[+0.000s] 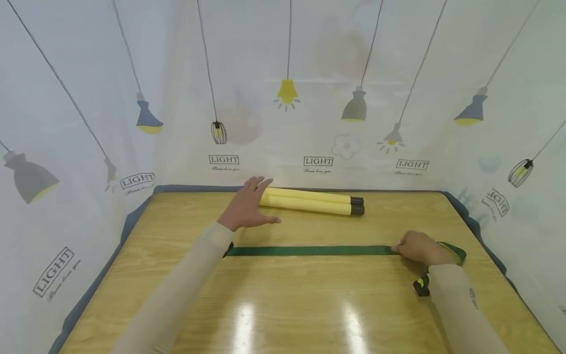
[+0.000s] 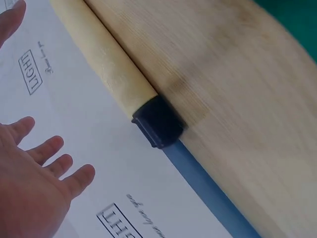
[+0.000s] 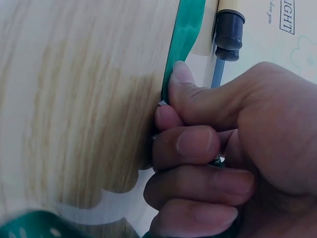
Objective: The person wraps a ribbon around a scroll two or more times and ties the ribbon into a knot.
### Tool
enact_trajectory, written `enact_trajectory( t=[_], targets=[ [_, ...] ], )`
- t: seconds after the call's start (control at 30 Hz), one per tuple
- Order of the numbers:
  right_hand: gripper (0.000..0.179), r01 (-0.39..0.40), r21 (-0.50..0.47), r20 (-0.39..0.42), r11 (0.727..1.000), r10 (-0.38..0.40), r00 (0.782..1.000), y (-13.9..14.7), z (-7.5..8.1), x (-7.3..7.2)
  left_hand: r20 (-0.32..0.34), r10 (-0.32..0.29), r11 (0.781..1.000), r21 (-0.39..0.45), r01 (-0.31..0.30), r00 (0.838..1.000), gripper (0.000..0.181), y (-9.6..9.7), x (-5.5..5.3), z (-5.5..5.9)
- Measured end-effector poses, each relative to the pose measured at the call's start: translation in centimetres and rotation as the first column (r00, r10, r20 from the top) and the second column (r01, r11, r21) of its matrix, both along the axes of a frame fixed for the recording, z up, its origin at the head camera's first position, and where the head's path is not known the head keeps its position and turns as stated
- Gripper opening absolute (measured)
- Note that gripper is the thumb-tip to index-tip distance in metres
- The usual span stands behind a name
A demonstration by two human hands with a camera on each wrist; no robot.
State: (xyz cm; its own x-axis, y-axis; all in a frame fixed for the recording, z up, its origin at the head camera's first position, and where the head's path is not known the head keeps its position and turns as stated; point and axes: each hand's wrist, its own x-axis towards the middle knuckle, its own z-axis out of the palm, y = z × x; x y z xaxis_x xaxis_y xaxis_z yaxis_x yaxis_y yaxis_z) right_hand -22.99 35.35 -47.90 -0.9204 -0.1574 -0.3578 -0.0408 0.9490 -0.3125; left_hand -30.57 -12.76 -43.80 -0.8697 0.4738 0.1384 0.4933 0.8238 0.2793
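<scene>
In the head view a flat green strap (image 1: 309, 250) runs left to right across the wooden table. My right hand (image 1: 420, 247) pinches its right part between thumb and curled fingers; the right wrist view shows the thumb (image 3: 181, 74) pressed on the strap (image 3: 187, 34). Beyond that hand the strap loops back to a black buckle (image 1: 421, 286) by the right sleeve. My left hand (image 1: 247, 204) is at the left end of two yellow tubes (image 1: 309, 201), fingers spread. In the left wrist view its fingers are straight, beside a black end cap (image 2: 159, 122).
The wooden table (image 1: 300, 295) has a dark blue edge (image 1: 199, 188) along the back. A white sheet (image 1: 265, 59) printed with lamps rises behind it and at both sides. The tubes lie close to the back edge, their black caps (image 1: 357, 210) pointing right.
</scene>
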Motion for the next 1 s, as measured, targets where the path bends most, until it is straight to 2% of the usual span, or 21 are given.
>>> enact_trajectory(
  t=[0.13,0.27,0.43,0.63,0.77,0.87,1.0],
  targets=[
    [0.047,0.009,-0.021,-0.001,1.0,-0.009,1.0,0.0,0.1,0.1,0.002,-0.053,0.999,-0.012,0.053,0.999,0.116,2.1,-1.5,0.3],
    [0.048,0.009,-0.023,0.0,1.0,-0.009,1.0,-0.1,0.4,0.3,0.024,-0.088,0.994,-0.061,0.089,0.996,0.116,4.1,-2.8,0.2],
    [0.048,0.012,0.002,0.014,1.0,-0.012,1.0,-0.5,0.7,0.4,0.064,-0.108,0.986,-0.12,0.115,0.992,0.115,6.4,-4.3,-0.3],
    [0.046,0.015,0.017,0.019,1.0,-0.015,1.0,-0.7,0.9,0.4,0.129,-0.106,0.969,-0.209,0.131,0.986,0.111,8.4,-5.8,-1.0],
    [0.045,0.02,0.027,0.018,0.999,-0.021,1.0,-0.6,0.9,0.4,0.17,-0.113,0.96,-0.233,0.152,0.979,0.108,9.7,-6.4,-1.1],
    [0.04,0.008,0.04,0.013,0.999,-0.008,1.0,-0.4,1.0,0.3,0.202,-0.103,0.958,-0.242,0.151,0.974,0.105,10.6,-6.5,-1.2],
    [0.043,0.009,0.023,0.013,1.0,-0.009,1.0,-0.3,0.6,0.2,0.224,-0.082,0.951,-0.273,0.143,0.971,0.101,11.6,-6.7,-1.7]
  ],
)
